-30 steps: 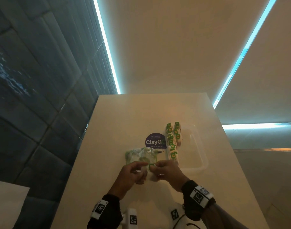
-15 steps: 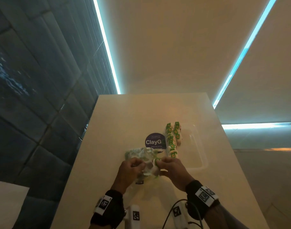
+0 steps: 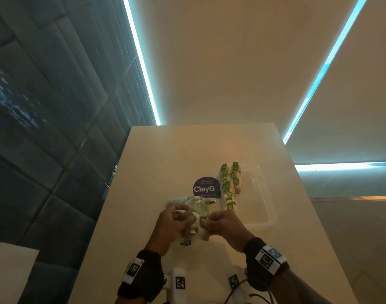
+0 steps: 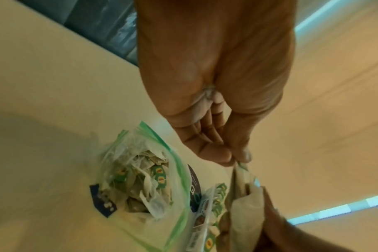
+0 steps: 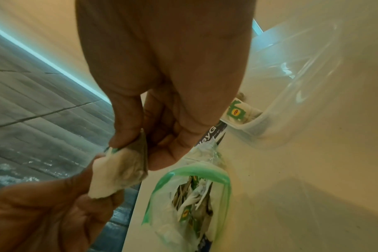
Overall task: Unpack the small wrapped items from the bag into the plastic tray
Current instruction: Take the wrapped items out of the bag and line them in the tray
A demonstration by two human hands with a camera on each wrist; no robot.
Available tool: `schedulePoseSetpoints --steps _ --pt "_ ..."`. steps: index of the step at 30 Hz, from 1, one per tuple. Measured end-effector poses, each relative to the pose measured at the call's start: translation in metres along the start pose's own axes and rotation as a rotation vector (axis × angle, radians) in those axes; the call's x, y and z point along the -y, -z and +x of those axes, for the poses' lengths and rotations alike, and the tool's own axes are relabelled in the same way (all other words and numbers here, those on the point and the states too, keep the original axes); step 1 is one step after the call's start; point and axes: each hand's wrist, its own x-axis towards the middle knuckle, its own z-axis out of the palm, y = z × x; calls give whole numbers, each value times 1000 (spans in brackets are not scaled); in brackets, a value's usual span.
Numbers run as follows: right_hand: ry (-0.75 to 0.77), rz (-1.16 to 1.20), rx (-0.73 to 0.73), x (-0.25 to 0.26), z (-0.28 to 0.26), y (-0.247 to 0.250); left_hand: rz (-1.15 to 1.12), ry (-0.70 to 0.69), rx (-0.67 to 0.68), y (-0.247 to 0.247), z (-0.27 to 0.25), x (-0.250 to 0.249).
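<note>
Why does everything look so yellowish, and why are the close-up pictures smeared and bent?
Head view: warm dim light on the pale table, cyan light strips glaring. Left wrist view: the left hand looms soft, the clear green-edged plastic bag sharper. Right wrist view: the clear plastic tray bends and glints, the right hand blurred.

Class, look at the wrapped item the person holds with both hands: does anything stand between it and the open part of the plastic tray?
Nothing visible blocks it. The wrapped item is pinched between the left hand and right hand, above the table. The plastic tray lies just to its right; the wrapped items inside line only its left side.
</note>
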Motion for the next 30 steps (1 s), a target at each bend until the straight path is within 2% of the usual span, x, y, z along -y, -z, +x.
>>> schedulePoseSetpoints --steps 2,5,8,11,15,18,21,24,27,30 --pt "1 12 -10 1 1 1 -13 19 -24 1 1 0" --pt "18 0 8 3 2 5 137 9 -62 1 3 0" --pt "12 -53 52 4 3 5 205 6 21 -2 4 -4" --pt "-3 -64 59 3 2 0 150 9 58 -6 4 -5" --pt "4 11 -29 2 2 -3 23 28 50 -8 2 -4" --pt "20 39 -76 3 3 -6 37 22 87 -10 1 -3" --pt "6 114 -120 3 5 -9 15 28 44 -12 1 -5" --pt "-18 136 -100 4 5 -10 -18 18 1 -11 4 -5" --pt "-6 158 -157 5 6 -5 75 -11 -66 -4 11 3" --pt "13 203 -242 5 8 3 446 -14 -120 1 13 15"
